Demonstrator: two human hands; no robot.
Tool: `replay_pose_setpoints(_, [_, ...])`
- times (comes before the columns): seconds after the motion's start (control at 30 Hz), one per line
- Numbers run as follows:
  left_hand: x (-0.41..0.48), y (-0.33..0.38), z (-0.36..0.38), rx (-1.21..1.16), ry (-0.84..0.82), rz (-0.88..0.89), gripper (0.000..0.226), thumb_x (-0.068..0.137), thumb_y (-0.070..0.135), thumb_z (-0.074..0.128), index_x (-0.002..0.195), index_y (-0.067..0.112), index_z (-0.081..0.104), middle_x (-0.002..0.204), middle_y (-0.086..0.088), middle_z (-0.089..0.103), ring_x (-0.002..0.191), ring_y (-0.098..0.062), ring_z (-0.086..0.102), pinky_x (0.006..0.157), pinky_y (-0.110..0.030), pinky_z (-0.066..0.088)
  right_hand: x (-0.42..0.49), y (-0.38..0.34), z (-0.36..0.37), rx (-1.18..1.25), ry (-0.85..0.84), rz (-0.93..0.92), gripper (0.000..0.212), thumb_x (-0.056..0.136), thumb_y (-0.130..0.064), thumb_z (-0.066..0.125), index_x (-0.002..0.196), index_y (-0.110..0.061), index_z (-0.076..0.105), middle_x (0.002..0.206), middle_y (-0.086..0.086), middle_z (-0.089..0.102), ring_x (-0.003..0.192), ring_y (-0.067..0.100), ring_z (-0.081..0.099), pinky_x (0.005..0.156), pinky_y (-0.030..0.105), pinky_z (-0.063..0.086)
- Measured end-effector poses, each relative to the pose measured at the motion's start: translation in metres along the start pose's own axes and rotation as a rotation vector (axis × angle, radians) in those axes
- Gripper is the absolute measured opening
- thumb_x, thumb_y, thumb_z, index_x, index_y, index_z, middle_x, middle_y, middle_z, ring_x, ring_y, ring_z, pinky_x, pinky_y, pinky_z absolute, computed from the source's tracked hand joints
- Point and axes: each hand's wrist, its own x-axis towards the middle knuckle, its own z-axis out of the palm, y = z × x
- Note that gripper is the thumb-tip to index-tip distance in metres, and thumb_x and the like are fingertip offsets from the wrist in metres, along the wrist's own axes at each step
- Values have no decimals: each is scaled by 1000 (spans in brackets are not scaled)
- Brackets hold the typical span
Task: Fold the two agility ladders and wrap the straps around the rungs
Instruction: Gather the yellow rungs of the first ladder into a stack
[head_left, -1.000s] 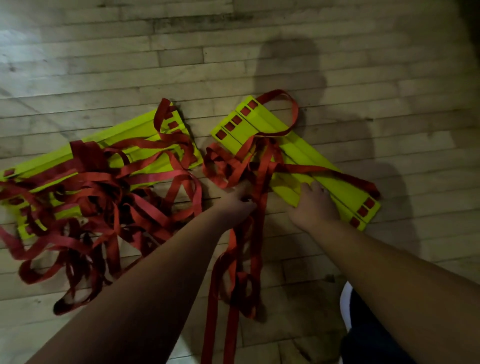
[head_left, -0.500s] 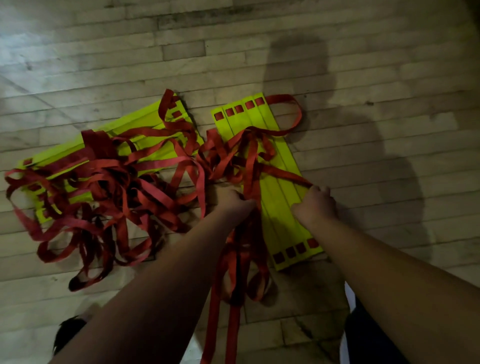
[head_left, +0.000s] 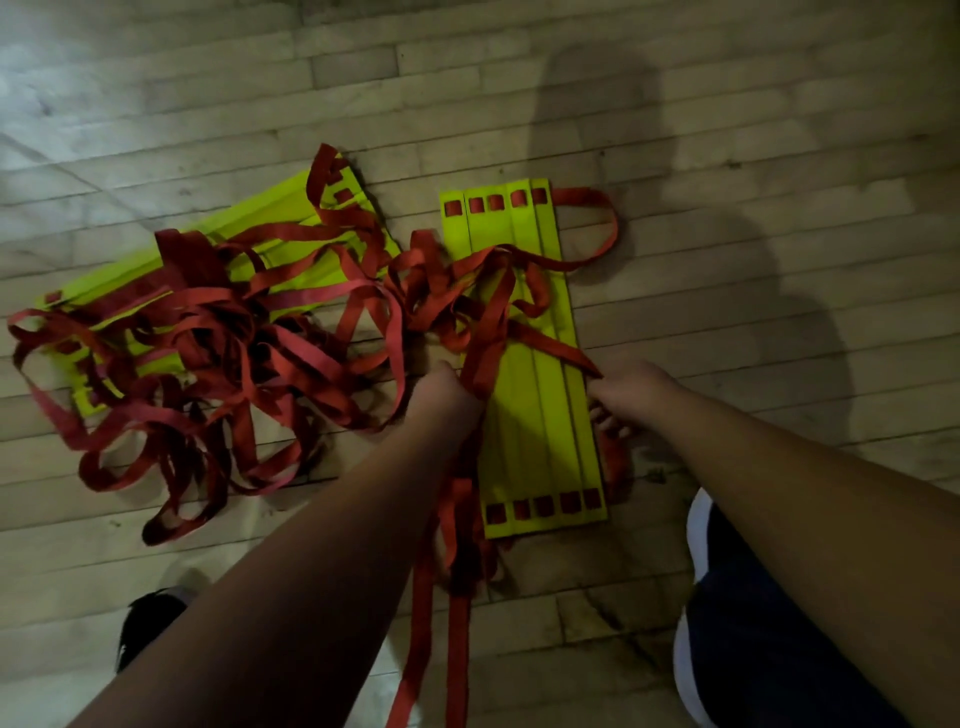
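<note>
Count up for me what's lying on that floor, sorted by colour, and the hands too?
Yellow rung bundles: 2, the left bundle and the right bundle
Heap of red straps: 1; the single straps are too tangled to count
Hands: 2, the left hand and the right hand
Total: 5
</note>
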Motion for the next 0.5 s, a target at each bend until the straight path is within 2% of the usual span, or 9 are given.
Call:
replay_pose_setpoints(0.07, [-13,-6,-4,122,10,25,39,100,27,66,131,4,59,128,-19,70,116,-40,69,96,-44,59,-2,0,-4,-96,74,-38,28,99,-36,66,97,-9,74,93,12,77,83,30,74,67,32,51])
replay_pose_setpoints(0.17, [-29,-16,-12,180,7,-6,37,95,28,67,127,12,60,119,-14,70,107,-35,71,93,-49,63,-3,0,-5,-256,241,-79,61,90,-52,77,131,-8,66,129,19,68,115,37,68,85,37,55])
replay_pose_setpoints(0.2, [-32,-22,-14,210,-1,-26,34,94,28,67,125,14,60,118,-12,70,106,-35,71,93,-48,63,-3,1,-3,-257,242,-55,72,88,-50,80,142,-7,58,139,20,61,122,40,65,93,41,57])
replay_pose_setpoints(0.27, [-37,-36,-21,251,-7,-72,29,95,33,71,116,16,58,113,-8,68,102,-31,70,88,-42,61,-10,0,3,-223,175,-10,81,89,-40,82,152,-7,44,147,21,51,125,43,62,97,45,58])
replay_pose_setpoints(0.33, [-38,-50,-30,293,17,-119,35,96,42,74,116,20,55,110,-5,62,104,-31,67,84,-40,54,-10,2,11,-240,100,-12,62,93,-31,79,144,-7,53,139,19,61,113,36,66,90,41,58])
replay_pose_setpoints(0.37, [-38,-57,-35,336,34,-144,39,98,46,72,120,19,54,115,-6,61,111,-33,66,88,-43,53,-9,2,15,-278,83,-41,47,96,-30,75,134,-6,61,131,18,67,104,33,66,86,37,55])
replay_pose_setpoints(0.4, [-37,-63,-39,392,50,-168,48,99,48,69,132,16,55,125,-9,61,118,-36,65,94,-48,54,-9,2,19,-321,86,-78,33,100,-30,70,124,-7,68,125,18,71,97,32,64,83,35,51])
replay_pose_setpoints(0.43, [-37,-68,-42,448,60,-185,58,100,50,68,144,16,52,137,-13,57,126,-39,61,101,-53,53,-10,1,22,-354,110,-120,25,102,-30,66,114,-9,72,120,18,73,94,32,63,81,33,48])
replay_pose_setpoints(0.5, [-38,-69,-44,550,129,-168,70,99,53,67,152,12,48,149,-18,47,135,-43,50,109,-56,47,-14,-4,27,-319,201,-205,16,100,-29,65,103,-16,75,112,16,74,97,33,67,80,33,49])
